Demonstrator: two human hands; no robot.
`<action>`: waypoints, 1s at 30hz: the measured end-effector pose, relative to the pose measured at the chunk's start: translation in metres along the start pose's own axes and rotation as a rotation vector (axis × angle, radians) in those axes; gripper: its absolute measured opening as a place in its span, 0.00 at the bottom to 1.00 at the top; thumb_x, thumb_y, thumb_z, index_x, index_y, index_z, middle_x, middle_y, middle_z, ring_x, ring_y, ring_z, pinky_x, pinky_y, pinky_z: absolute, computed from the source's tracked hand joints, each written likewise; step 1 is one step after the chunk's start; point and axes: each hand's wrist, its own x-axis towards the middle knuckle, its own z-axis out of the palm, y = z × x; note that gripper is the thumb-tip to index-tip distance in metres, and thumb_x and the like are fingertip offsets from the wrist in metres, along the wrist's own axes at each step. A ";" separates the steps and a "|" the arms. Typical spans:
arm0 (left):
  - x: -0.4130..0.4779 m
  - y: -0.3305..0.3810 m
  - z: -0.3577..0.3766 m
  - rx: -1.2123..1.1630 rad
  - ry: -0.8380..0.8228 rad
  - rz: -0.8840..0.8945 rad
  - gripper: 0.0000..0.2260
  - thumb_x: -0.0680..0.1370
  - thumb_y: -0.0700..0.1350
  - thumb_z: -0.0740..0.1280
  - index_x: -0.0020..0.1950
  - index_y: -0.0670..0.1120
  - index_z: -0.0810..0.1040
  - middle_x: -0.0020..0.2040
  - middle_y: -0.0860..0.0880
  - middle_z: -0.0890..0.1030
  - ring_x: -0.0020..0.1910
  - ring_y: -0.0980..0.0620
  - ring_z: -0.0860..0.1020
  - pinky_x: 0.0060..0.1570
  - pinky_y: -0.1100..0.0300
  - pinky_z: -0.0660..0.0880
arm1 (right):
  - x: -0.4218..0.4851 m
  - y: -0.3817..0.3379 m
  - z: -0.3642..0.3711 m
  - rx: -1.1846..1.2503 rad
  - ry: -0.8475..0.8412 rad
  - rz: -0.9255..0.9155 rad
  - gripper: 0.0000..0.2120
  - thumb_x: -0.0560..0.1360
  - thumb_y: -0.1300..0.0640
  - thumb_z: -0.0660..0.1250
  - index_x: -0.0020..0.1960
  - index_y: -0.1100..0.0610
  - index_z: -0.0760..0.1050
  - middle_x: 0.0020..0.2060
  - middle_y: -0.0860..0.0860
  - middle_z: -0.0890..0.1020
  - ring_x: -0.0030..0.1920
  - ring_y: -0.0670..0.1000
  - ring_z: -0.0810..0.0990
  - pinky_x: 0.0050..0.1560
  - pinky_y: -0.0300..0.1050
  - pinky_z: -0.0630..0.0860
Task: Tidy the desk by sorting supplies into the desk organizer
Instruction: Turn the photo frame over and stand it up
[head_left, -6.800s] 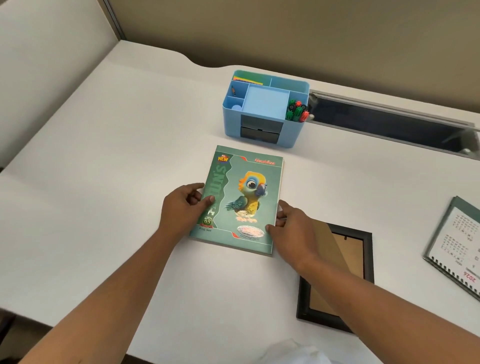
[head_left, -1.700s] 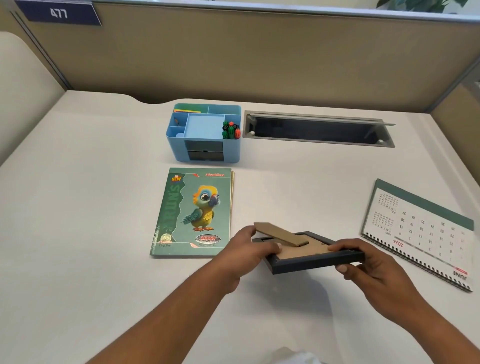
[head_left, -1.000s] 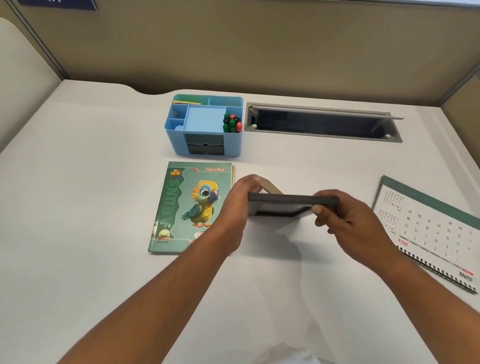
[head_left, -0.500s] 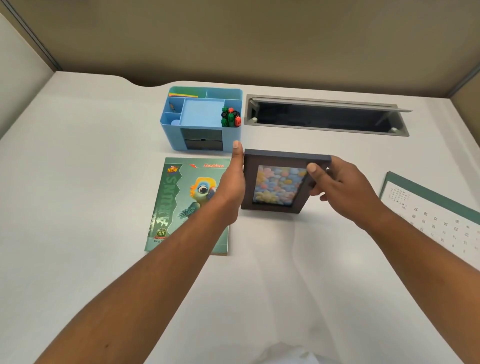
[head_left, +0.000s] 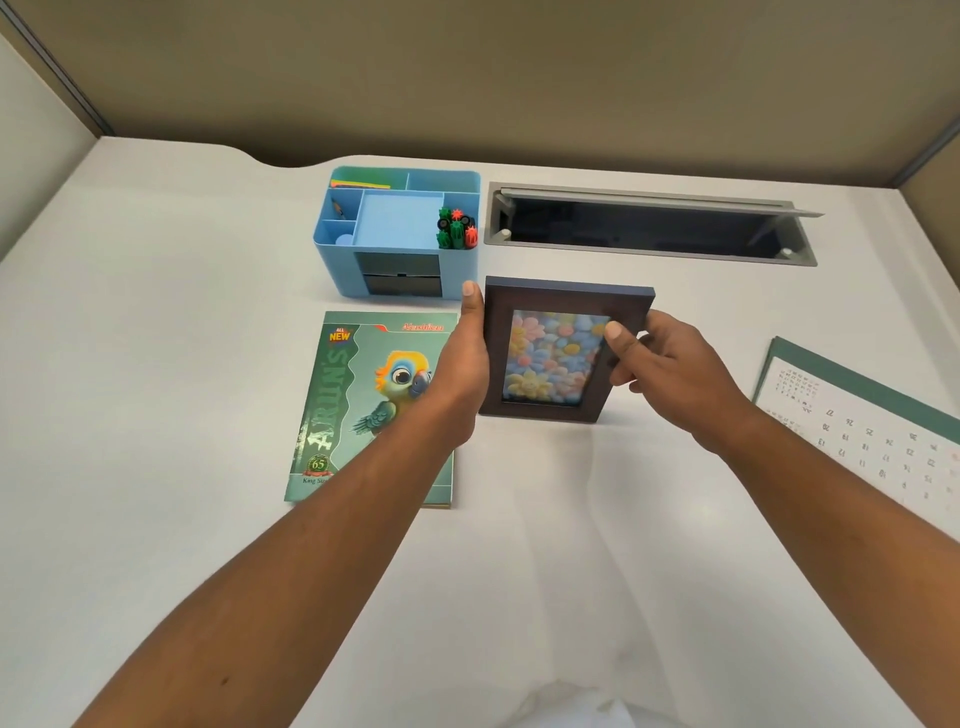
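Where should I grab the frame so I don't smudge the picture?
Take the frame by its dark wooden side rails, one hand from each side, as the left hand and right hand do. It is upright and taller than wide, so the long sides probably give the steadiest hold. Keep thumbs on the wood, off the picture in the middle.

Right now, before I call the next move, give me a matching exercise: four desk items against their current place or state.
1 picture frame; 2 notebook; 3 calendar; 4 desk organizer.
A holds markers; B flat at the right edge; C upright between left hand and right hand; D flat, left of the frame.
Pairs: 1-C, 2-D, 3-B, 4-A.
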 end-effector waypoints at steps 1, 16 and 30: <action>0.001 -0.001 0.000 -0.010 -0.005 0.002 0.22 0.78 0.68 0.48 0.45 0.59 0.76 0.50 0.53 0.81 0.49 0.51 0.80 0.50 0.55 0.74 | 0.000 0.001 0.000 0.005 -0.005 0.003 0.16 0.79 0.42 0.61 0.58 0.50 0.75 0.40 0.53 0.84 0.45 0.53 0.83 0.52 0.56 0.80; 0.000 -0.031 0.000 0.122 0.074 0.197 0.31 0.76 0.71 0.49 0.70 0.53 0.68 0.64 0.50 0.77 0.61 0.50 0.77 0.61 0.51 0.75 | -0.003 0.014 0.008 0.002 0.006 0.042 0.25 0.78 0.43 0.65 0.70 0.55 0.69 0.40 0.54 0.83 0.49 0.50 0.82 0.57 0.57 0.78; -0.073 -0.193 -0.023 1.022 0.072 0.892 0.26 0.78 0.54 0.64 0.74 0.47 0.68 0.73 0.51 0.71 0.74 0.54 0.66 0.69 0.53 0.67 | -0.127 0.146 0.053 -0.559 0.081 -0.092 0.36 0.78 0.37 0.58 0.76 0.60 0.62 0.76 0.55 0.63 0.77 0.55 0.61 0.76 0.51 0.57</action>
